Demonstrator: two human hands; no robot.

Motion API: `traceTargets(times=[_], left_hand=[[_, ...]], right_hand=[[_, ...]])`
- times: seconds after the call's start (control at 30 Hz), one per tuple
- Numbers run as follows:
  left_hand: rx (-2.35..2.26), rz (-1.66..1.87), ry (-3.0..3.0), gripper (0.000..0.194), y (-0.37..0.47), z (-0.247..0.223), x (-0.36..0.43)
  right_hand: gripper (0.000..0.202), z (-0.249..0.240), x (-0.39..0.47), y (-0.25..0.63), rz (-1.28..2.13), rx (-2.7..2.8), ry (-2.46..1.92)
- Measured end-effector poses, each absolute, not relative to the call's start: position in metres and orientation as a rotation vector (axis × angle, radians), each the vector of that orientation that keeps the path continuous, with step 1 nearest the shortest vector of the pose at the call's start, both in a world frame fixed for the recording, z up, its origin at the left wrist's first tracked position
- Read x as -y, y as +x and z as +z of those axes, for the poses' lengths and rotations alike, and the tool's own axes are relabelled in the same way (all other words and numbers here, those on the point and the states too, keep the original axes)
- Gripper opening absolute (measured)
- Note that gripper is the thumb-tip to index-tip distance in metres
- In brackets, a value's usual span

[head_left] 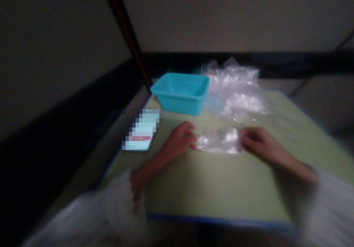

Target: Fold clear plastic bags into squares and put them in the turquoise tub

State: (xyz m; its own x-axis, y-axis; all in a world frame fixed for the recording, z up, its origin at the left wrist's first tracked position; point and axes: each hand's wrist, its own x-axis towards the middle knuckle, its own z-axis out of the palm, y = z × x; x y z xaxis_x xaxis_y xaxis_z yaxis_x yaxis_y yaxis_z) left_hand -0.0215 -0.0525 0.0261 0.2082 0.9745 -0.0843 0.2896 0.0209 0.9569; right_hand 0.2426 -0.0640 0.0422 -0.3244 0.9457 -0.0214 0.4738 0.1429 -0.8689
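Observation:
A small clear plastic bag [219,141] lies stretched between my two hands, low over the middle of the table. My left hand [183,138] has its fingers curled in a loose pinch at the bag's left end. On the opposite end, my right hand [256,140] pinches the plastic between thumb and fingers. The bag is shiny and crinkled, and blur hides its fine detail. Just behind it rests a large heap of clear plastic bags [240,92].
A turquoise plastic basin [179,103] stands at the back left, beside the heap. Left of my left hand lies a phone [142,130] with a lit, pixelated screen. The pale green table [215,188] has a blue edge, and a wall rises behind it.

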Motion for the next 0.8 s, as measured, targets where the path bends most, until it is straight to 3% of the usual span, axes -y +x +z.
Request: traceTargets(times=[0.27,0.47,0.8], left_hand=[[-1.189,0.649,1.443,0.017,-0.021,0.029,0.061],[-1.119,0.532,1.383,0.017,-0.018,0.032,0.066],[-1.275,0.884,1.552,0.020,-0.019,0.027,0.057]], right_hand=[[0.030,0.039,0.066,0.246,1.183,1.776,-1.363],[0.026,0.038,0.066,0.248,1.184,1.829,-1.325],[0.015,0.029,0.068,0.247,0.866,1.964,-1.395]])
